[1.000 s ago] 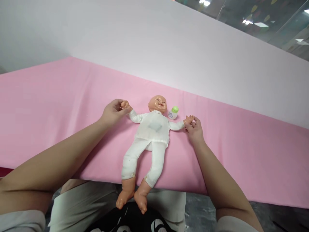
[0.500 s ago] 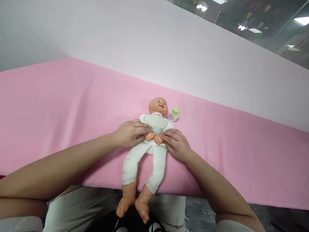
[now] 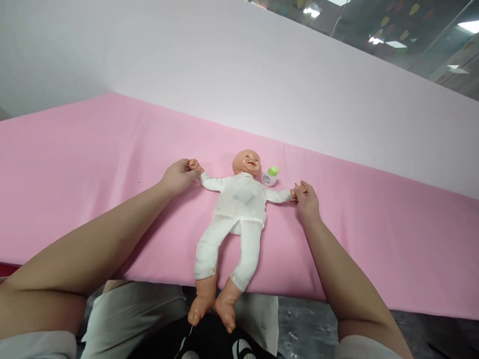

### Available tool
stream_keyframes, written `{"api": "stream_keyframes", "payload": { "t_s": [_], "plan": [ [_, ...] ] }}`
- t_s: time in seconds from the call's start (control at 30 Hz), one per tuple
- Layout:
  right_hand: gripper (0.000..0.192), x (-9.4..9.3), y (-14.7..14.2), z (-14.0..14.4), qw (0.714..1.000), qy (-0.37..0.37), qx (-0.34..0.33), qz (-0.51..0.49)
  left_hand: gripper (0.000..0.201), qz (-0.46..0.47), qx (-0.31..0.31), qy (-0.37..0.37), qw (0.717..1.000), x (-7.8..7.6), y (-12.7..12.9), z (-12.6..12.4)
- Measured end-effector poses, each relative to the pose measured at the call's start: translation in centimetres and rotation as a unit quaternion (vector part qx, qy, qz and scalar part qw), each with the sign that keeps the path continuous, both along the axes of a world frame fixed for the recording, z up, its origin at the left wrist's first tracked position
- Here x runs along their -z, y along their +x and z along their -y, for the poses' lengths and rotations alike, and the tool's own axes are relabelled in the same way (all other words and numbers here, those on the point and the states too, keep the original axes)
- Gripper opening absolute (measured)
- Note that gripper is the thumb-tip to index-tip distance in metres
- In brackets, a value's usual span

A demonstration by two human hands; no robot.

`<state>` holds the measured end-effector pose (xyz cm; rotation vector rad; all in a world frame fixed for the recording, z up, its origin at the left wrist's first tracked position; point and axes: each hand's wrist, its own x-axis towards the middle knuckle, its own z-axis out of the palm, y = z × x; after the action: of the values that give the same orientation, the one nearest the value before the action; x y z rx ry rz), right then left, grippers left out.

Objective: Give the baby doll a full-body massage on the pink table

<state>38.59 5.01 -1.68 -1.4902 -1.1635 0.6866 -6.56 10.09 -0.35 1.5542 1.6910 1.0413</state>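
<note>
1 head cam, fwd/down over pink surface (image 3: 362,239)

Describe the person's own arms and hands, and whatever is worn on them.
The left hand and right hand are bare, with no gloves. Both forearms are uncovered, and no watch or bracelet shows at the wrists. The left sleeve and right sleeve are short, plain and pale greyish. Fingernail details are too small to make out.

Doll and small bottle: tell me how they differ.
The doll is much larger than the bottle. The doll is dressed in white, while the bottle is green-topped. The left hand and right hand hold the doll; neither touches the bottle. Both things rest on the pink cover.
</note>
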Motion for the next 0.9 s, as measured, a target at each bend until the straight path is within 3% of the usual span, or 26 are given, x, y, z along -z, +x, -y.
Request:
{"api": "stream_keyframes", "payload": {
  "t_s": [0.1,0.27,0.37,0.5,0.57,0.63,0.73,0.8,0.9],
  "plan": [
    [0.069,0.5,1.1,-0.8,0.996,-0.082,0.008,0.02,0.029,0.046,0.01,-0.042,0.998,0.9,-1.0,-1.3],
    [0.075,0.9,0.6,-1.2,0.997,-0.048,-0.031,-0.05,0.04,0.104,0.023,-0.022,0.994,0.5,-0.6,-0.5],
    [0.068,0.4,-0.7,-0.2,0.996,0.028,-0.049,-0.074,0.045,0.069,0.042,0.071,0.994,-0.5,0.8,1.4],
    [0.054,-0.6,-4.1,2.8,0.984,0.139,-0.105,0.034,0.031,-0.051,0.141,0.212,0.966,-1.8,3.6,4.4],
    [0.036,-1.1,-6.0,4.3,0.959,0.165,-0.15,0.176,0.027,-0.104,0.238,0.279,0.925,-1.8,4.8,5.5],
    [0.03,-1.6,-7.5,5.4,0.894,0.221,-0.228,0.317,0.026,-0.141,0.322,0.321,0.88,-1.5,5.5,6.0],
    [0.031,-1.9,-8.7,6.0,0.813,0.288,-0.286,0.416,0.031,-0.174,0.367,0.341,0.848,-0.7,5.8,5.9],
    [0.032,-1.8,-8.9,5.8,0.801,0.296,-0.282,0.437,0.032,-0.182,0.367,0.35,0.842,-0.3,5.8,5.6],
    [0.034,-1.5,-8.6,5.5,0.816,0.273,-0.259,0.439,0.031,-0.183,0.339,0.35,0.854,0.0,5.7,5.2]
  ]
}}
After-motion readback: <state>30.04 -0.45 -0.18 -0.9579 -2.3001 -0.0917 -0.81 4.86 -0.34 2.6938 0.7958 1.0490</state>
